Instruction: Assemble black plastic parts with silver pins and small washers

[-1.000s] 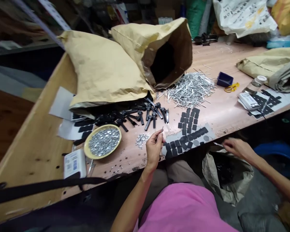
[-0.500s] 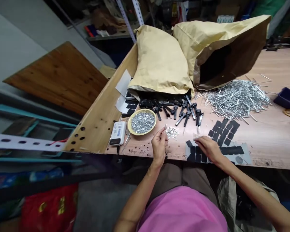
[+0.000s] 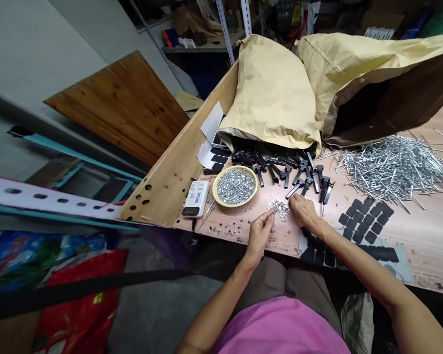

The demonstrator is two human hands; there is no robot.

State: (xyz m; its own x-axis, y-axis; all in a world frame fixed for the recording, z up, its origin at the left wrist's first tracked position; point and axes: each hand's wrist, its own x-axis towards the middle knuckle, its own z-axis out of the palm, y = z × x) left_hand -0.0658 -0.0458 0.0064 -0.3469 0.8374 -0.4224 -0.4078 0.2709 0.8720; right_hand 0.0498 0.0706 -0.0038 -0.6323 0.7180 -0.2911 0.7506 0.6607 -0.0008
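Observation:
My left hand (image 3: 260, 233) pinches a thin metal pin (image 3: 274, 212) at the near edge of the wooden table (image 3: 421, 231). My right hand (image 3: 303, 212) rests with its fingertips on a small heap of tiny silver washers (image 3: 280, 206), right beside the left hand; whether it holds one I cannot tell. A yellow dish (image 3: 235, 185) full of the same silver bits sits just left of the heap. Black plastic clips (image 3: 291, 169) lie scattered behind the hands, spilling from under a tan paper sack (image 3: 273, 93).
A big pile of metal pins (image 3: 395, 164) lies at the right. Black adhesive pads (image 3: 367, 216) on a backing sheet sit by my right forearm. A white box (image 3: 195, 198) lies left of the dish. A second open sack (image 3: 387, 83) stands behind. A wooden board (image 3: 121, 105) leans at left.
My right hand came up from below the table edge, crossed the black pads and reached the washer heap. The left hand kept its pin. The view swung to the left.

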